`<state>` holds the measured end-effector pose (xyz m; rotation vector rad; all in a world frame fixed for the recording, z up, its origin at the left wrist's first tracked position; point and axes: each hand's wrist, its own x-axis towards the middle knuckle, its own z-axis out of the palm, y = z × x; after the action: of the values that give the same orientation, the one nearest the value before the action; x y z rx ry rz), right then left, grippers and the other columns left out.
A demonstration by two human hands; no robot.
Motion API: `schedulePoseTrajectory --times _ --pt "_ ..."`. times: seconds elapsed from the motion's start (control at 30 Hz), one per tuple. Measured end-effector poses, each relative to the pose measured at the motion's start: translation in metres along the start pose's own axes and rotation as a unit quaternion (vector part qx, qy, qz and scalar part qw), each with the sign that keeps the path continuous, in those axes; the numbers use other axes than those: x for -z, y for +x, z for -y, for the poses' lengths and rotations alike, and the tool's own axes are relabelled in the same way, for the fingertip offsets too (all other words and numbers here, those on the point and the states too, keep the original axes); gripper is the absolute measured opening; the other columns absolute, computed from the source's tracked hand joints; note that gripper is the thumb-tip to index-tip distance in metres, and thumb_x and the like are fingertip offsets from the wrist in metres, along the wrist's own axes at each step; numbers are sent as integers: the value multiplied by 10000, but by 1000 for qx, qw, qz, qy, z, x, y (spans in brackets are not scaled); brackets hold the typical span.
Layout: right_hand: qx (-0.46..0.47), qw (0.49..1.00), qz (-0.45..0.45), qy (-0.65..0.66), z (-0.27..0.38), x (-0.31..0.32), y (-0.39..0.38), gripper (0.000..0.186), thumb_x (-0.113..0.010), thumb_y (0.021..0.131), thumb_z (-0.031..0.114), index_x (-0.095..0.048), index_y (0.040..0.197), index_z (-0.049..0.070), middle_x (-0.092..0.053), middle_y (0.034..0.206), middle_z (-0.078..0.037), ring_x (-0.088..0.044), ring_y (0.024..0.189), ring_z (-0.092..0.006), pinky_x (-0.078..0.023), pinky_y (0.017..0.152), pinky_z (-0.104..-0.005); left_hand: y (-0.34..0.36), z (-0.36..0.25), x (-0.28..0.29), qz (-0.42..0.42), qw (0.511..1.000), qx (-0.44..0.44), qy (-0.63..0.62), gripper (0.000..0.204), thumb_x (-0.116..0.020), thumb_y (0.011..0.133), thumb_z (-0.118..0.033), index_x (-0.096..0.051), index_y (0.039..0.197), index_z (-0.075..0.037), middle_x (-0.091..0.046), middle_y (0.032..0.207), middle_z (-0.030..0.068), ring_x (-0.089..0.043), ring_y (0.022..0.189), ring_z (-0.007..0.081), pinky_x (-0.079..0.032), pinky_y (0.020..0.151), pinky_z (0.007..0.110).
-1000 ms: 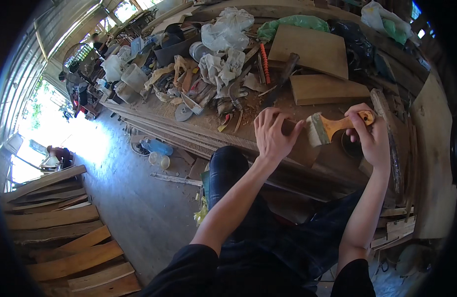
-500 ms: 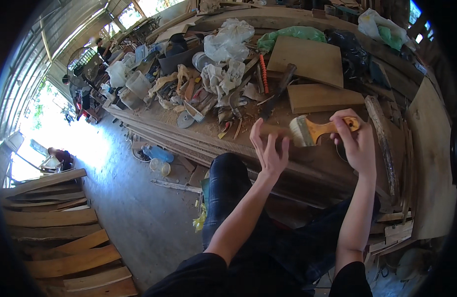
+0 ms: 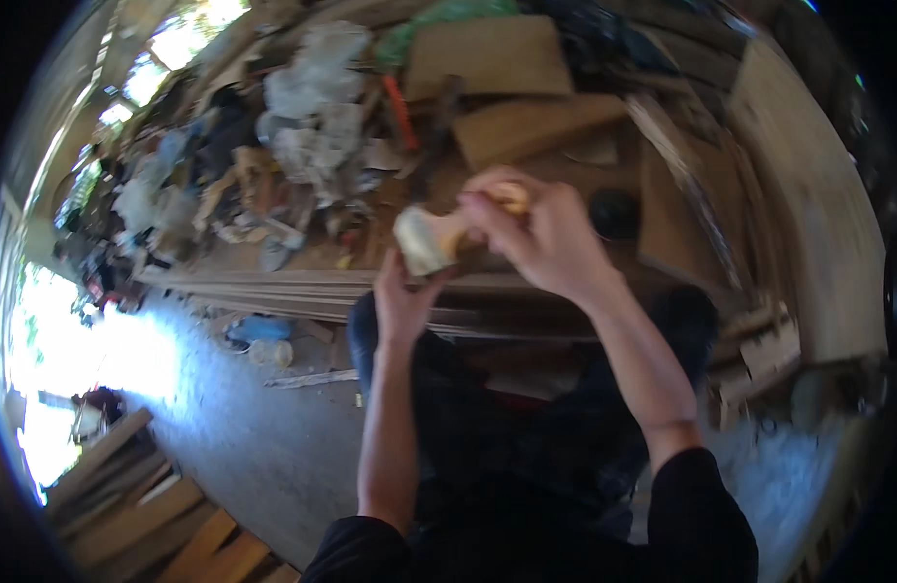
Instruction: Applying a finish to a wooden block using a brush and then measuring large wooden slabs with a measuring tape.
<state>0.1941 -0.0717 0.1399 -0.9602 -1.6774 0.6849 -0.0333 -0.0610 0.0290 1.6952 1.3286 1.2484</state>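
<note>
Right hand (image 3: 544,238) holds a paintbrush (image 3: 433,240) close to the left hand (image 3: 406,303)

The right hand is curled around the wooden handle (image 3: 516,194). The paintbrush sticks out to the left of that hand, with its pale bristles (image 3: 411,239) at the far end. The left hand is just below the bristles, with its fingers up. Part of it is behind the brush, so I can't tell if it touches or grips anything.

The step now looks like handling the brush with both hands close together. I think the next move calls for a firm hold on the handle and gentle left fingers near the bristles.

Just right of the right hand is a round black thing (image 3: 614,214), too blurry to name. Past that hand lies a flat board (image 3: 534,126). Farther left are crumpled plastic bags (image 3: 319,126).
</note>
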Motion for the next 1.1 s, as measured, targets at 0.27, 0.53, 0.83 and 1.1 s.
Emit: schedulePoseTrajectory --times 0.27,0.53,0.83,1.1 --pt "-38 993 -14 -113 -4 20 -3 234 -634 1049 236 -712 1011 18 -710 691 -53 -650 571 -95 -457 532 -244 2 33 -5 26 996 1 -82 532 -848 821 8 -583 1283 24 -704 1192 93 -671 1093 145 -523 982 296" --pt "-16 980 -51 -191 3 37 -6 288 -628 1016 298 -674 859 61 -635 581 -114 -648 538 -332 -504 526 -422 -1 25 -11 25 994 -19 -101 492 -866 832 -28 -601 1244 22 -693 1156 76 -664 1082 146 -542 969 307" --pt "-4 936 -102 -338 11 60 -1 296 -626 1046 291 -630 848 70 -596 580 -73 -607 496 -248 -436 502 -348 4 23 -4 15 995 -15 -94 455 -879 835 -67 -604 1185 25 -697 1116 88 -671 1049 154 -555 937 320" --pt "30 917 -175 -358 28 72 -12 229 -631 1037 241 -629 875 79 -623 649 -109 -676 598 -308 -489 553 -403 -2 20 -9 23 997 3 -78 454 -905 816 -117 -628 1157 -4 -719 1091 82 -681 1057 160 -548 917 324"
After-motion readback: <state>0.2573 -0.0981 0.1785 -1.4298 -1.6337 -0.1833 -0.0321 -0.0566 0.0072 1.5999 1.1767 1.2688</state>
